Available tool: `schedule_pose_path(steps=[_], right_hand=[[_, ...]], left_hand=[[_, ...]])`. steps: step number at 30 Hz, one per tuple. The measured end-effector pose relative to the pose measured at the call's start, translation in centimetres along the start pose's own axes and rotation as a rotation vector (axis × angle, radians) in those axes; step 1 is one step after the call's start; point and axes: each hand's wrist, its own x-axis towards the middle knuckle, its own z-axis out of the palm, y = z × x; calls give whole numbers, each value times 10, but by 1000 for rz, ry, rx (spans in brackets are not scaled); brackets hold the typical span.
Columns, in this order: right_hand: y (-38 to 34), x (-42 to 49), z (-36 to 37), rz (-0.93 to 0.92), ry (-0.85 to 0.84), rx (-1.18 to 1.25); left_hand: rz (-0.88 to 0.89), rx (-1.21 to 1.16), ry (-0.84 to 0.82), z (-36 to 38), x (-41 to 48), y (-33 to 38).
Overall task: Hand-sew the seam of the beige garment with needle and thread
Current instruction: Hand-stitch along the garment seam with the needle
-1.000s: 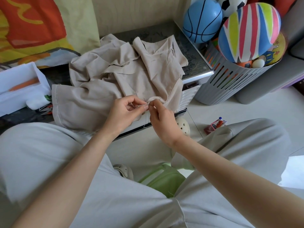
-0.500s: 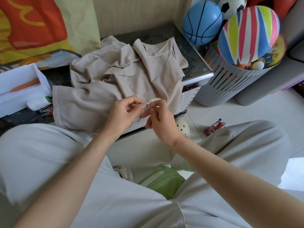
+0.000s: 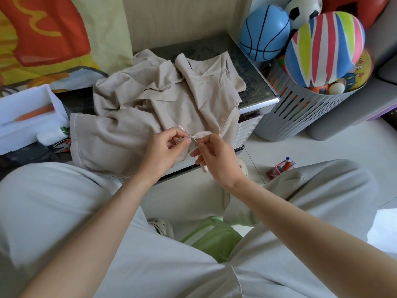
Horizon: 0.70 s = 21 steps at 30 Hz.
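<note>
The beige garment [image 3: 154, 104] lies crumpled on a low dark table, its near edge hanging over the front. My left hand [image 3: 165, 149] pinches a folded bit of the seam between thumb and fingers. A thin needle [image 3: 187, 134] passes slantwise through that fold, its tip pointing up and left. My right hand [image 3: 214, 155] pinches the needle's lower end right beside the left fingertips. A fine thread [image 3: 193, 162] hangs down below the right hand.
A white box [image 3: 28, 117] with an orange tool stands on the table's left, small scissors [image 3: 63, 146] beside it. A grey slatted basket [image 3: 300, 112] of balls stands at right. A small red item [image 3: 281, 167] lies on the floor. A green stool [image 3: 212, 237] sits between my knees.
My right hand has shifted a little right and down along the needle. The needle now sticks further out of the seam fold. The left hand keeps its pinch.
</note>
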Motion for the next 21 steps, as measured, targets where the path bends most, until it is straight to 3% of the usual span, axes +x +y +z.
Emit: schedule_pose_path(steps=[9,15,21], right_hand=[[3,0,1,-31,-23,-36],[3,10,-12,-151,173,-201],[-10,20,-12,-66,-4,-382]], left_hand=[[-9,11,-15,-1,0,-3],[-4,6,-12,-1,1,-4],[-33,-42,-56,5,0,-4]])
